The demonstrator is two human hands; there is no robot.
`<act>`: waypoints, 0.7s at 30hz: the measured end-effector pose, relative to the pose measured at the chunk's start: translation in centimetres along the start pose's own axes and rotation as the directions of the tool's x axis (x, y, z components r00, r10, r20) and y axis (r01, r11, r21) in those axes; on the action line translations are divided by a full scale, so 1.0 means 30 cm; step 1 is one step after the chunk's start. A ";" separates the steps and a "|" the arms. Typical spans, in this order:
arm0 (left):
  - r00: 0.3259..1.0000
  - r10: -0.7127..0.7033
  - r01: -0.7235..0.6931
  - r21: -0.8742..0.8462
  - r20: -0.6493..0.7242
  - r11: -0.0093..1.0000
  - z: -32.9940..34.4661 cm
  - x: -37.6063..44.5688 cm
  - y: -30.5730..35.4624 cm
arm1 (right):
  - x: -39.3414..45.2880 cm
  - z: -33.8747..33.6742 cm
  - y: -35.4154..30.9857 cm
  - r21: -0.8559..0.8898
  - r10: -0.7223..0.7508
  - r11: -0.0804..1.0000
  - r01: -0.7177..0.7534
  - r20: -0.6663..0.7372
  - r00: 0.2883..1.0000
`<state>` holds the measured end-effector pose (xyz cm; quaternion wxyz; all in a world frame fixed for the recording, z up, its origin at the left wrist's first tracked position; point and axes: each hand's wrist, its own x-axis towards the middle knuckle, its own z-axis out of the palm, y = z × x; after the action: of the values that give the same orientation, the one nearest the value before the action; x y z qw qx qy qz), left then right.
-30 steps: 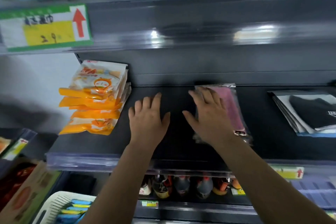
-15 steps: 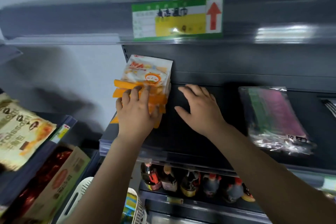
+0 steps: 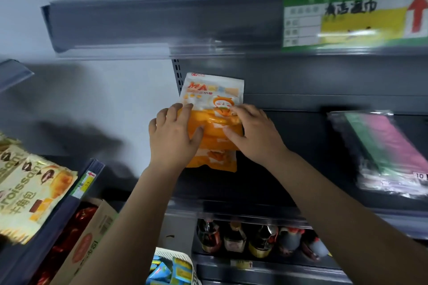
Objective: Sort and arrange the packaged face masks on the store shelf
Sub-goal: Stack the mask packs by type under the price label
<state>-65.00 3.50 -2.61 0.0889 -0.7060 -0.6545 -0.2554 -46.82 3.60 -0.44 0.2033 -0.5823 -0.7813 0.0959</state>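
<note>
Cool, flat light. Glare streak on the clear plastic shelf-edge strip (image 3: 208, 51) above the grip. Soft shadows on the pale wall (image 3: 92, 90) to its left. Sharpest: left grip (image 3: 172, 136), right grip (image 3: 252, 134), stack of orange-and-white plastic snack packets (image 3: 213, 104). Motion blur smears the green-and-yellow paper price label (image 3: 347, 21) up right and the pink-and-green bagged packs (image 3: 382, 146) to the right. Shelf lines bow at the edges.

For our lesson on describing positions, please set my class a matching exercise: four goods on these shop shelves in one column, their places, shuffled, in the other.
Things
1. orange-and-white plastic snack packets
2. clear plastic pack of pink and green cloths
3. cream croissant bag
4. dark glass sauce bottles

Places
A. one level below the hands
B. far left edge of the view
C. between the left hand and right hand
D. right end of the dark shelf

Pairs: 1-C, 2-D, 3-B, 4-A
</note>
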 end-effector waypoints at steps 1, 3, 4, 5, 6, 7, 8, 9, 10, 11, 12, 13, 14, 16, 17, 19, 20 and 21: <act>1.000 -0.010 0.010 -0.026 -0.001 1.000 -0.001 0.012 -0.019 | 0.014 0.004 0.000 0.037 0.027 0.999 -0.027 0.003 1.000; 0.999 -0.042 0.043 -0.084 0.013 0.996 -0.007 0.041 -0.058 | 0.043 0.008 0.009 0.126 0.094 0.988 -0.093 0.001 0.996; 0.997 -0.070 0.074 -0.125 0.032 0.989 -0.011 0.057 -0.078 | 0.058 0.006 0.016 0.177 0.129 0.976 -0.126 -0.001 0.992; 0.993 -0.103 0.111 -0.173 0.053 0.979 -0.015 0.072 -0.096 | 0.074 0.002 0.023 0.229 0.159 0.961 -0.154 -0.004 0.987; 0.989 -0.132 0.144 -0.220 0.069 0.965 -0.013 0.087 -0.116 | 0.089 -0.002 0.030 0.277 0.188 0.944 -0.181 0.003 0.982; 0.985 -0.151 0.167 -0.262 0.082 0.950 -0.011 0.102 -0.134 | 0.107 -0.003 0.038 0.319 0.214 0.924 -0.209 0.018 0.977; 0.981 -0.165 0.188 -0.309 0.098 0.932 -0.006 0.117 -0.149 | 0.123 -0.004 0.047 0.347 0.246 0.905 -0.247 0.046 0.968; 0.976 -0.182 0.215 -0.370 0.124 0.904 -0.002 0.132 -0.159 | 0.138 -0.003 0.055 0.365 0.275 0.887 -0.284 0.076 0.958; 0.965 -0.206 0.259 -0.443 0.165 0.858 0.006 0.148 -0.167 | 0.151 -0.002 0.059 0.383 0.302 0.866 -0.322 0.111 0.947; 0.946 -0.232 0.318 -0.503 0.227 0.804 0.013 0.167 -0.170 | 0.163 0.000 0.063 0.420 0.322 0.836 -0.352 0.143 0.936; 0.917 -0.253 0.387 -0.541 0.308 0.747 0.019 0.186 -0.175 | 0.174 0.006 0.066 0.469 0.339 0.796 -0.384 0.181 0.923; 0.880 -0.262 0.457 -0.562 0.395 0.689 0.024 0.204 -0.182 | 0.184 0.011 0.067 0.530 0.351 0.742 -0.410 0.213 0.912; 0.837 -0.260 0.525 -0.573 0.482 0.629 0.030 0.221 -0.189 | 0.193 0.017 0.067 0.580 0.374 0.678 -0.452 0.258 0.891; 0.742 -0.231 0.636 -0.551 0.630 0.541 0.034 0.243 -0.201 | 0.210 0.025 0.064 0.635 0.404 0.557 -0.535 0.355 0.843; 0.701 -0.206 0.669 -0.528 0.683 0.523 0.035 0.252 -0.206 | 0.217 0.032 0.068 0.643 0.413 0.502 -0.579 0.410 0.813; 0.624 -0.153 0.726 -0.496 0.766 0.477 0.041 0.265 -0.208 | 0.229 0.049 0.081 0.643 0.410 0.397 -0.655 0.514 0.753; 0.586 -0.130 0.756 -0.483 0.800 0.442 0.043 0.269 -0.205 | 0.231 0.052 0.080 0.644 0.400 0.359 -0.676 0.548 0.734; 0.551 -0.111 0.782 -0.465 0.827 0.415 0.046 0.273 -0.198 | 0.232 0.053 0.078 0.649 0.386 0.328 -0.686 0.570 0.725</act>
<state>-70.31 12.07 -1.11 -0.5705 -0.4747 -0.6202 -0.2539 -47.15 11.06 -1.34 0.2818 -0.6162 -0.4162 0.6064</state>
